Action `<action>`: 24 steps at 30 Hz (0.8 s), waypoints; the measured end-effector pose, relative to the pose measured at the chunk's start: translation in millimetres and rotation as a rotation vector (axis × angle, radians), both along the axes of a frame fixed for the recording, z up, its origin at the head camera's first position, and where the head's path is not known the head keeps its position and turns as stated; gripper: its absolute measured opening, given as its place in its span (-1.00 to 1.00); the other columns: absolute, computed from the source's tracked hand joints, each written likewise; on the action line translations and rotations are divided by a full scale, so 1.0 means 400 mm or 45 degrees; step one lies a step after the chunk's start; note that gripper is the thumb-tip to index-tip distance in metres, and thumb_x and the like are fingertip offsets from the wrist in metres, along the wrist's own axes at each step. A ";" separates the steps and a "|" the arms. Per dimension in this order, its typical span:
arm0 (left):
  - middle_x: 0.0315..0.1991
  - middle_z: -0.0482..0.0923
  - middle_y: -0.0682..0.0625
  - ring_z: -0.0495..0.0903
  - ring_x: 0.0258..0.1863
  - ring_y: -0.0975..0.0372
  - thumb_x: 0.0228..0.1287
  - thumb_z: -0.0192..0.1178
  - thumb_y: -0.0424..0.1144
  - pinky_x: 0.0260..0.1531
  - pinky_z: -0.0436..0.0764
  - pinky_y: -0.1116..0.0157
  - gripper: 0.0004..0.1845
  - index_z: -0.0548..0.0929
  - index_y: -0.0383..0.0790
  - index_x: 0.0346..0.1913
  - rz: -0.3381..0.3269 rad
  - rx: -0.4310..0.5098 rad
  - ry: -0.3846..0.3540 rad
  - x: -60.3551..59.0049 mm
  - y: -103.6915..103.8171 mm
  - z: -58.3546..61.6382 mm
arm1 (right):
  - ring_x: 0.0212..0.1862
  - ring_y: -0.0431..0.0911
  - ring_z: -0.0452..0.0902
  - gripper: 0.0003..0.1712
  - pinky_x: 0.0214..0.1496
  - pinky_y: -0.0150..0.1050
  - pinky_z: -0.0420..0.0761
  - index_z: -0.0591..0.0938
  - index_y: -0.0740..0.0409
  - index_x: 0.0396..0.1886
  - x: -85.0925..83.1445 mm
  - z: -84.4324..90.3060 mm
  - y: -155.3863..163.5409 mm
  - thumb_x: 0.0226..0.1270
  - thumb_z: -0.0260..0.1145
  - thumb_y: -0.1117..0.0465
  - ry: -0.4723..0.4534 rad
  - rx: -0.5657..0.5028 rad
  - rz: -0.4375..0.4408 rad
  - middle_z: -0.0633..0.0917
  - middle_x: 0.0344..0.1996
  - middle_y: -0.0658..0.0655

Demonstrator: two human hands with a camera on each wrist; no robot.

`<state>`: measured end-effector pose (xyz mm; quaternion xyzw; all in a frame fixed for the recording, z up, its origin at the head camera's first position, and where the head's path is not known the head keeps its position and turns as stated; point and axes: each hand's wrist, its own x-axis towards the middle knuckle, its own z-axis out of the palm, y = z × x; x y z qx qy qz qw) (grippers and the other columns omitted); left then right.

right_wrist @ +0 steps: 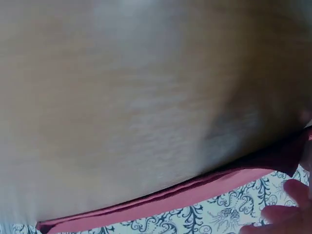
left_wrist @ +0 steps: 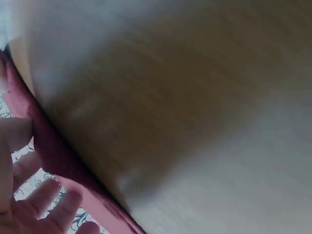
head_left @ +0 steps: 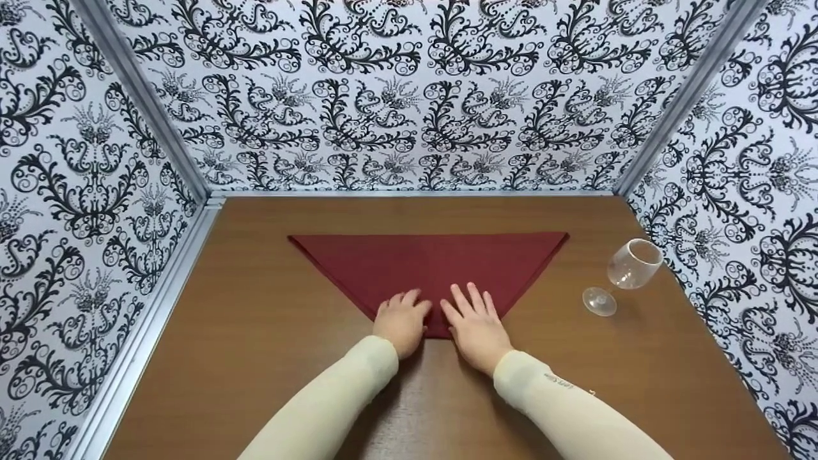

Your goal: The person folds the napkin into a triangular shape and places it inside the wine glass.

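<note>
A dark red folded cloth napkin (head_left: 422,262) lies on the table, its long edge at the far side and its sides narrowing to a short near edge. My left hand (head_left: 402,322) rests on the left of that near end, fingers loosely bent. On the right of the same end lies my right hand (head_left: 476,329), fingers straight and spread. A strip of the napkin shows between the two. The left wrist view catches the napkin's edge (left_wrist: 63,151) beside the left fingers (left_wrist: 41,197). In the right wrist view, the right fingers (right_wrist: 280,214) appear at the lower right corner.
A clear stemmed wine glass (head_left: 632,265) stands on the wooden table (head_left: 255,332) to the right of the napkin. Patterned black-and-white panels (head_left: 377,108) with metal frame bars (head_left: 144,102) enclose the table at the back and both sides.
</note>
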<state>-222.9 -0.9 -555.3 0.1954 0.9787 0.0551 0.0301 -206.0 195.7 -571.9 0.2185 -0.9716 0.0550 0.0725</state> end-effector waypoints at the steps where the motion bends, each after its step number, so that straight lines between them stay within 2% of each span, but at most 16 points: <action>1: 0.50 0.46 -0.03 0.52 0.41 -0.07 0.55 0.19 -0.08 0.31 0.57 -0.12 -0.57 0.61 0.17 0.41 -0.031 -0.021 -0.015 0.001 -0.001 -0.001 | 0.63 0.34 0.16 -0.46 0.60 0.36 0.20 0.54 0.06 0.46 0.001 0.000 0.001 0.56 0.27 0.09 -0.042 0.024 -0.016 0.36 0.60 0.24; 3: 0.62 0.32 0.01 0.42 0.53 -0.10 0.62 0.06 -0.14 0.38 0.52 -0.16 -0.51 0.50 0.32 0.50 -0.099 -0.068 -0.068 0.005 -0.006 -0.002 | 0.65 0.35 0.08 -0.40 0.61 0.37 0.16 0.47 -0.03 0.55 0.000 -0.001 0.005 0.60 0.23 0.02 -0.114 0.062 -0.058 0.30 0.63 0.23; 5: 0.64 0.27 0.03 0.38 0.55 -0.12 0.65 -0.03 -0.19 0.39 0.52 -0.17 -0.45 0.41 0.40 0.55 -0.153 -0.102 -0.116 0.010 -0.010 -0.001 | 0.66 0.36 0.05 -0.38 0.61 0.36 0.16 0.43 -0.08 0.59 -0.002 -0.003 0.010 0.61 0.20 -0.03 -0.175 0.073 -0.094 0.28 0.65 0.22; 10: 0.66 0.23 0.06 0.35 0.55 -0.21 0.66 -0.09 -0.24 0.37 0.53 -0.19 -0.35 0.23 0.50 0.61 -0.217 -0.132 -0.140 0.017 -0.018 -0.005 | 0.67 0.39 0.01 -0.35 0.60 0.38 0.17 0.36 -0.13 0.63 -0.012 -0.005 0.016 0.64 0.16 -0.06 -0.296 0.041 -0.119 0.23 0.67 0.23; 13: 0.67 0.20 0.08 0.39 0.52 -0.24 0.66 -0.09 -0.24 0.32 0.58 -0.18 -0.35 0.24 0.52 0.60 -0.251 -0.147 -0.108 0.017 -0.023 -0.008 | 0.67 0.40 0.00 -0.34 0.60 0.38 0.18 0.33 -0.15 0.65 -0.018 -0.002 0.015 0.65 0.14 -0.06 -0.368 0.014 -0.135 0.21 0.68 0.23; 17: 0.63 0.29 0.13 0.54 0.42 -0.18 0.63 0.01 -0.20 0.21 0.69 -0.05 -0.41 0.37 0.45 0.56 -0.322 -0.223 -0.004 0.017 -0.031 -0.010 | 0.67 0.39 -0.01 -0.32 0.61 0.37 0.17 0.30 -0.16 0.67 -0.019 0.010 0.014 0.64 0.15 -0.07 -0.453 -0.033 -0.171 0.18 0.69 0.22; 20: 0.59 0.36 0.13 0.58 0.38 -0.14 0.61 0.04 -0.10 0.20 0.70 0.00 -0.46 0.42 0.36 0.55 -0.352 -0.255 0.036 0.019 -0.033 -0.009 | 0.67 0.39 0.00 -0.30 0.61 0.36 0.18 0.30 -0.15 0.67 -0.020 0.018 0.013 0.63 0.18 -0.06 -0.446 -0.041 -0.161 0.19 0.68 0.21; 24: 0.54 0.44 0.11 0.60 0.38 -0.08 0.58 0.09 0.09 0.26 0.67 0.02 -0.47 0.46 0.30 0.54 -0.359 -0.250 0.058 0.021 -0.029 -0.008 | 0.64 0.34 0.14 -0.32 0.60 0.29 0.26 0.36 -0.12 0.64 -0.020 0.018 0.010 0.60 0.24 0.00 -0.303 0.016 -0.065 0.30 0.64 0.18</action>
